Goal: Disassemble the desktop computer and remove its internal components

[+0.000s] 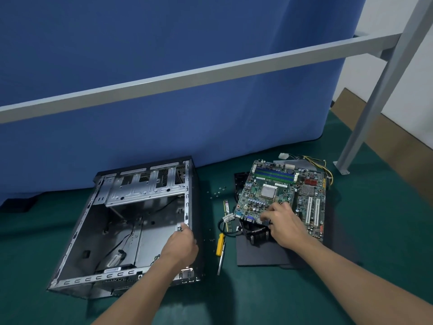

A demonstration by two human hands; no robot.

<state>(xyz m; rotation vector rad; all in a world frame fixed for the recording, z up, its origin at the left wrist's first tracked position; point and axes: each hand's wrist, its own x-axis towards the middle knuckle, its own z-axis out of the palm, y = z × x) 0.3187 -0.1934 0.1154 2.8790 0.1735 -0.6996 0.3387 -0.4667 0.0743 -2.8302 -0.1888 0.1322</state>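
Seen from the head camera, the job looks mostly done. The case (131,226) lies open on the green floor covering (351,231), left of centre. Its main bay is bare grey metal, with only a few thin wires (121,240) and a drive cage (145,188) at the far end left inside. The motherboard (283,198) is already out, lying to the right of the case and well apart from it, partly over a dark panel (257,256) and a black cooler (257,235). Between case and board lie a memory stick (227,214), a yellow-handled screwdriver (220,243) and a scatter of small screws (218,192). Yellow cables (316,161) trail behind the board.

The left hand (181,245) grips the rim of the case's right wall, fingers curled over it. The right hand (283,221) has bent fingers on the board's near edge by the port row and seems to hold it — where the thumb sits I cannot tell.

What probably remains is the loose wiring, the cage, and perhaps the silver chip (269,191) at the board's middle. The board itself is green and crowded, with blue and green memory slots, two white slots and a small red finned block
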